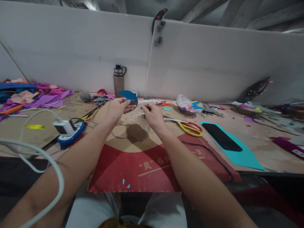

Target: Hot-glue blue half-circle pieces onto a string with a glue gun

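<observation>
My left hand (pixel 117 109) is raised over the middle of the table with its fingers closed on a small round grey piece (pixel 133 102). My right hand (pixel 152 114) sits just to the right of it, fingers pinched together on something too thin to make out. A thin wire or thread (pixel 128 136) loops down onto the cardboard below both hands. A blue felt shape (pixel 128 94) lies right behind the left hand. Yellow-and-red scissors (pixel 187 126) rest on the table beside the right hand.
A red and brown cardboard sheet (pixel 142 167) covers the near table edge. A black phone (pixel 222 136) lies on teal paper (pixel 247 156) at right. A charger on a blue power strip (pixel 68 129) sits at left, with purple scraps (pixel 45 98) behind. A bottle (pixel 118 80) stands at the white wall.
</observation>
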### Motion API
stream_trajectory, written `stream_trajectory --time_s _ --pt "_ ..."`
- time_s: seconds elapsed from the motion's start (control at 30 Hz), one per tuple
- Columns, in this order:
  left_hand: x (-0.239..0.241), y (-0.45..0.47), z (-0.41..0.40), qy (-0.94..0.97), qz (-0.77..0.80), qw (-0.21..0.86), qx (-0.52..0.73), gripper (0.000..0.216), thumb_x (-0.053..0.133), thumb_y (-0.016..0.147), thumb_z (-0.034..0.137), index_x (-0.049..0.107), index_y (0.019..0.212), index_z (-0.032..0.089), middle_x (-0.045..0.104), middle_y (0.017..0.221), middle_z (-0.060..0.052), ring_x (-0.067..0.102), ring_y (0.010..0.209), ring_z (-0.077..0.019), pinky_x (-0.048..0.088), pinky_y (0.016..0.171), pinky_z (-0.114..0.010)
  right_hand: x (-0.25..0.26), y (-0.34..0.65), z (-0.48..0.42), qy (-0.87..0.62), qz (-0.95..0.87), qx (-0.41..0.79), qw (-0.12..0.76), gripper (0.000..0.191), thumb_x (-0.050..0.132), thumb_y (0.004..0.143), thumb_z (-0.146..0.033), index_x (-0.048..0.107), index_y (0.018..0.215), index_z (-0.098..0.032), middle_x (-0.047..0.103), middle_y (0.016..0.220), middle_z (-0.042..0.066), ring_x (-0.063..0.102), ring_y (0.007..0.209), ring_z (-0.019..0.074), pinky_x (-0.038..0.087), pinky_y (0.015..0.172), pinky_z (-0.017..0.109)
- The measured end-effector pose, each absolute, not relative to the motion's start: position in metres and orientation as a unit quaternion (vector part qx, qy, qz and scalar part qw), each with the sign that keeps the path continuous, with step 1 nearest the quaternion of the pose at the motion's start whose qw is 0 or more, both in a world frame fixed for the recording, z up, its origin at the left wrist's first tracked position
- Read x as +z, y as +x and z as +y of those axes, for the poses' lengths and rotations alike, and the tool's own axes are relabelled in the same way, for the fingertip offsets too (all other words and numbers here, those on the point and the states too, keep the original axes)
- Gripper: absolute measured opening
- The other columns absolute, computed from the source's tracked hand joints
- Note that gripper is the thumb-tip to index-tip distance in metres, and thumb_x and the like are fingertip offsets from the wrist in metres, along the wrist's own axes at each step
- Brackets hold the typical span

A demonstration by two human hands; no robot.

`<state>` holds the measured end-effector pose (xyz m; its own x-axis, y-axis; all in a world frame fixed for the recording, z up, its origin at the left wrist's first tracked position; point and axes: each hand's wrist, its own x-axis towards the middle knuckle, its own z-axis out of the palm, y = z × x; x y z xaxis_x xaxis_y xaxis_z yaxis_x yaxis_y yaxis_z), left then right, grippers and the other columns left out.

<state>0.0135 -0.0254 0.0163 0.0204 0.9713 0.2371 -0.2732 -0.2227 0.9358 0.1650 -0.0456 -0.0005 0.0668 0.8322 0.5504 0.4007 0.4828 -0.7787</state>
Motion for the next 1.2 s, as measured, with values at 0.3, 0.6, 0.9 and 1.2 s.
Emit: stream_trajectory --time_s 0.3,0.6,0.9,1.2 --pt "0.019 -0.003 -0.012 0.43 0.308 0.492 0.691 0.014 0.06 0.077 0.01 0.047 0.08 0.014 0.064 0.069 -0.005 0.069 0.067 -0.0183 0.055 0.059 -0.023 -0.014 0.164 -0.062 -0.476 -0.747 0.281 0.37 0.022 0.048 0.078 -0.025 0.069 0.079 -0.017 0.065 0.071 0.0 0.053 0.065 0.0117 0.036 0.06 0.024" --pt "0.018 -0.002 -0.016 0.432 0.287 0.526 0.674 0.014 0.06 0.075 0.013 0.046 0.079 0.015 0.065 0.068 -0.004 0.069 0.063 -0.0174 0.054 0.056 -0.023 -0.015 0.176 -0.069 -0.474 -0.691 0.199 0.509 0.029 0.047 0.083 -0.04 0.064 0.089 -0.017 0.065 0.086 0.005 0.056 0.079 0.0152 0.041 0.075 0.028" --pt "0.02 0.017 -0.037 0.514 0.31 0.567 0.565 0.018 0.067 0.068 0.019 0.051 0.074 0.014 0.056 0.062 0.002 0.061 0.048 -0.0111 0.039 0.035 -0.015 0.002 0.164 -0.039 -0.386 -0.64 0.324 0.581 0.026 0.057 0.075 -0.038 0.066 0.091 -0.019 0.063 0.08 0.0 0.053 0.072 0.0114 0.042 0.07 0.026" --pt "0.026 0.013 -0.04 0.504 0.288 0.645 0.497 0.013 0.067 0.069 0.017 0.054 0.068 0.013 0.055 0.054 0.001 0.055 0.045 -0.0066 0.041 0.038 -0.013 0.004 0.171 -0.048 -0.262 -0.507 0.604 0.555 0.028 0.074 0.062 -0.038 0.062 0.079 -0.02 0.058 0.073 -0.003 0.052 0.065 0.008 0.044 0.064 0.023"
